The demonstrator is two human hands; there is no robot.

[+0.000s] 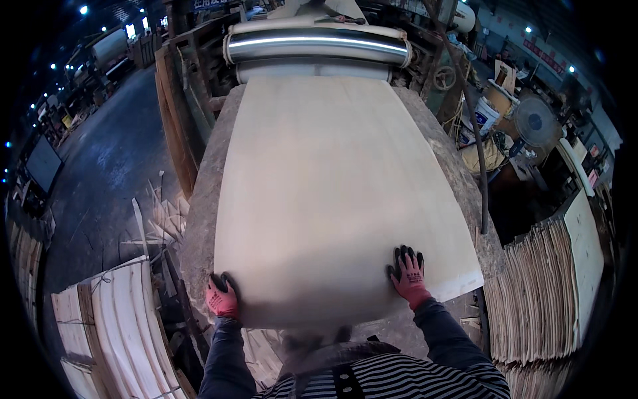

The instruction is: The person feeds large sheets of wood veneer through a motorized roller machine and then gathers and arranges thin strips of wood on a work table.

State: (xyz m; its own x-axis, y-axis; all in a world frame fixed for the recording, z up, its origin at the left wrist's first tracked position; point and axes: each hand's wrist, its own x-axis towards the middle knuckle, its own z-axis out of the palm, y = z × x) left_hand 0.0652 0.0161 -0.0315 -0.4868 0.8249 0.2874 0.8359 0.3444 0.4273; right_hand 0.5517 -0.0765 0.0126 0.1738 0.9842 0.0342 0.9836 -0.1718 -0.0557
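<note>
On the rough worktop (206, 199) our veneer sheet (332, 199) ran lengthwise away towards the roller (318, 44); left hand (221, 297) gripped its near corner, right hand (408, 274) pressed flat, fingers (404, 256) spread.

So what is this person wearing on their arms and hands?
Both hands wear work gloves with red knit backs and a black coating over the fingers: the left hand and the right hand look alike, and the right glove carries a small dark printed mark. Long dark blue-grey sleeves cover both forearms down to the glove cuffs.
</note>
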